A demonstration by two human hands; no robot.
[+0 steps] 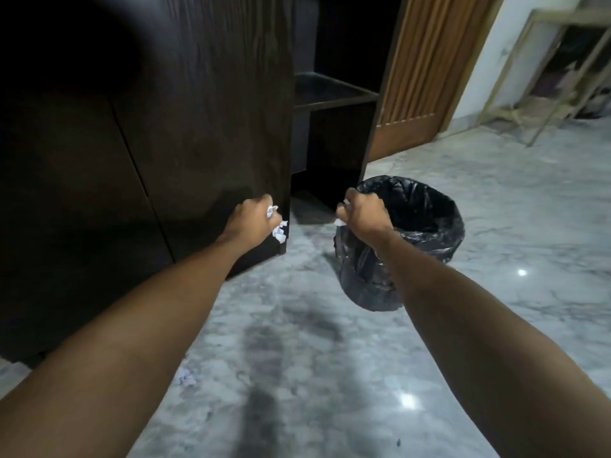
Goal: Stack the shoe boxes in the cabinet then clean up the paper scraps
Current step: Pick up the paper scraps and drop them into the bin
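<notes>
left hand [254, 219] clenched around crumpled paper scraps [278, 231] beside the cabinet [198, 127]; right hand [362, 213] grasping white scraps [340, 222] over the lined bin [429, 226].

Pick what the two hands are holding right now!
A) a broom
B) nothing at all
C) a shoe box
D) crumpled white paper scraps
D: the left hand and the right hand each grip crumpled white paper scraps, near the black-lined bin.

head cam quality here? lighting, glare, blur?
Head view: dim overall, the cabinet nearly black with a dark smudge at top left; two glare spots on the marble floor; wide-angle bending at the edges; slight softness on both hands' paper scraps, bin readable.
</notes>
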